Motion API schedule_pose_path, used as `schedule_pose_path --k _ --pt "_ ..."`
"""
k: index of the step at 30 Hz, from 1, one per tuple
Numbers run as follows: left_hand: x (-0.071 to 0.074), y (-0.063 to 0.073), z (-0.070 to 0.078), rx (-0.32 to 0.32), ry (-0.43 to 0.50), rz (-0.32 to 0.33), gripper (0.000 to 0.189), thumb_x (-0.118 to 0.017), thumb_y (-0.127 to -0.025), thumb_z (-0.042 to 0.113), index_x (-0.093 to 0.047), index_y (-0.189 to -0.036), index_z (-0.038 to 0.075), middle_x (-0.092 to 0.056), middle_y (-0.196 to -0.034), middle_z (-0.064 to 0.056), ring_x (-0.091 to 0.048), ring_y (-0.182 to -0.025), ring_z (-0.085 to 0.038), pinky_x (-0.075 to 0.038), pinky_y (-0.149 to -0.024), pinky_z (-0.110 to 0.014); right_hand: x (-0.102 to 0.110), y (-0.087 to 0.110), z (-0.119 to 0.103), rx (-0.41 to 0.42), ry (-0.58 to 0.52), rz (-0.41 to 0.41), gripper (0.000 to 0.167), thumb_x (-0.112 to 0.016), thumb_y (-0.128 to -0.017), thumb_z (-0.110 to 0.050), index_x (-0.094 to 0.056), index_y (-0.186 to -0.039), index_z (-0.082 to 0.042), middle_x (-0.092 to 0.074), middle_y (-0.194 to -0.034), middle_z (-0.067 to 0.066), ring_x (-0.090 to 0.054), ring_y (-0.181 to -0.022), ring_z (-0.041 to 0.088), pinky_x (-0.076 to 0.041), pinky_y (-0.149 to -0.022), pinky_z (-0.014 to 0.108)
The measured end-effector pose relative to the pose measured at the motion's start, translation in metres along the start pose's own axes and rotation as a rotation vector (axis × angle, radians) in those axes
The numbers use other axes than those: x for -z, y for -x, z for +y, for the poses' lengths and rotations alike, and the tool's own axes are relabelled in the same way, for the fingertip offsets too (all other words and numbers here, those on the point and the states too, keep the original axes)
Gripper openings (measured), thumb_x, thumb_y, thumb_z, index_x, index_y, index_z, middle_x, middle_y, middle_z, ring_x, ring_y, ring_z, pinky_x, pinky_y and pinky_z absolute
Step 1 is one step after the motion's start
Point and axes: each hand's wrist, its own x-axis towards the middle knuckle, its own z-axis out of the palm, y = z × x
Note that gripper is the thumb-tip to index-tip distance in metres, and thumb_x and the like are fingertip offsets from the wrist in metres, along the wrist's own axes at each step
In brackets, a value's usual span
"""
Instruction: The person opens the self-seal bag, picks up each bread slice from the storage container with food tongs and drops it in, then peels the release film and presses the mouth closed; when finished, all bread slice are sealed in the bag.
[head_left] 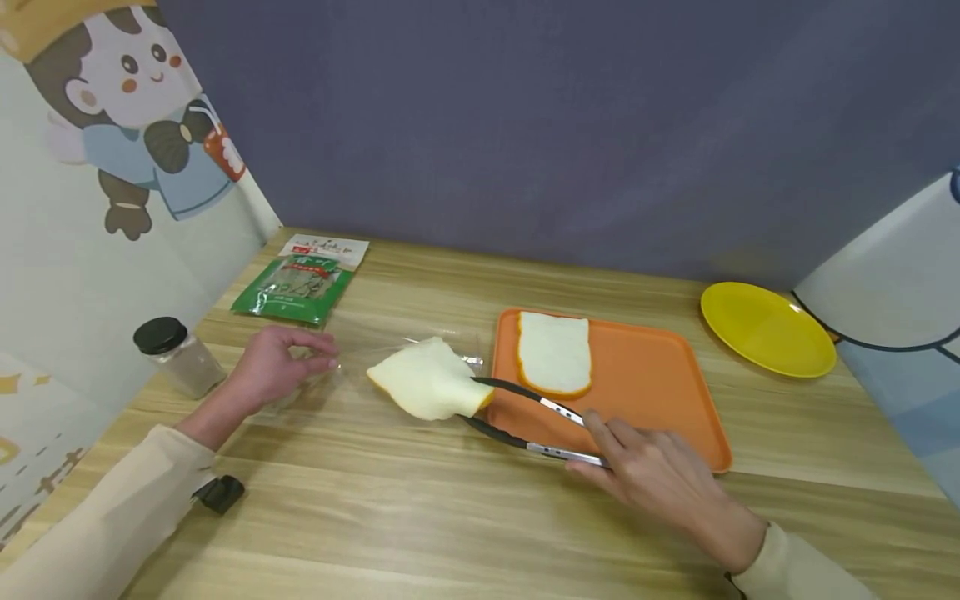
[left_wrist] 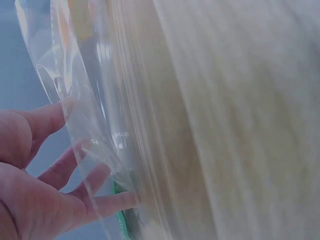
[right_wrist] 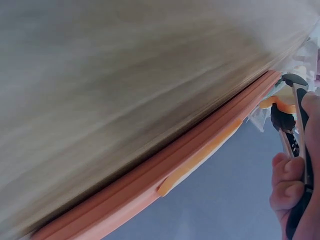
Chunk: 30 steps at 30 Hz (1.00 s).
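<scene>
My left hand [head_left: 281, 367] holds the edge of a clear plastic bag [left_wrist: 107, 115] between thumb and fingers; its fingertips show through the film in the left wrist view. My right hand [head_left: 660, 475] grips a pair of tongs [head_left: 558, 410] with black tips and metal arms. Between the tongs' tips the right end of a white bread slice [head_left: 427, 379] is pinched and bunched up. This slice overlaps the bag in the head view, just left of the orange tray [head_left: 660, 375]. Another bread slice [head_left: 555, 354], with a brown-orange crust, lies flat on the tray's left part.
A green and white food packet [head_left: 300, 279] lies at the back left. Beside my left wrist stands a clear jar [head_left: 187, 362] with a black lid. The yellow plate [head_left: 768, 329] is at the back right, beyond the tray. Behind the wooden table hangs a dark curtain [head_left: 525, 125].
</scene>
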Motion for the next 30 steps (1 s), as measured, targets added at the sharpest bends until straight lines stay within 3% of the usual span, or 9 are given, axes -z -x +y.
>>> schedule_pose_path --k 17,25,30 --pt "0.001 0.001 0.001 0.008 0.021 -0.012 0.016 -0.077 -0.079 0.007 -0.073 -0.092 0.001 -0.063 -0.113 -0.023 -0.055 -0.109 -0.041 -0.036 -0.097 -0.056 -0.026 -0.02 -0.006 0.046 0.009 -0.015 0.055 -0.036 -0.098 -0.054 -0.054 -0.094 -0.003 -0.017 -0.061 -0.009 -0.005 -0.045 0.0 -0.007 -0.034 0.016" --pt "0.001 0.002 0.003 0.032 0.025 -0.032 0.015 -0.076 -0.079 0.007 -0.073 -0.093 0.001 -0.062 -0.115 -0.023 -0.053 -0.111 -0.042 -0.033 -0.099 -0.058 -0.037 -0.019 -0.006 0.025 -0.008 -0.077 0.057 -0.035 -0.097 -0.055 -0.056 -0.105 -0.003 -0.023 -0.058 -0.007 -0.009 -0.041 0.002 -0.008 -0.034 0.017" --pt "0.001 0.002 0.002 0.028 0.027 -0.027 0.016 -0.076 -0.078 0.007 -0.073 -0.093 0.001 -0.062 -0.114 -0.023 -0.054 -0.111 -0.042 -0.033 -0.099 -0.058 -0.038 -0.025 -0.008 0.035 -0.038 -0.048 0.06 -0.032 -0.099 -0.054 -0.058 -0.107 -0.001 -0.028 -0.058 -0.006 -0.007 -0.045 0.001 -0.008 -0.034 0.016"
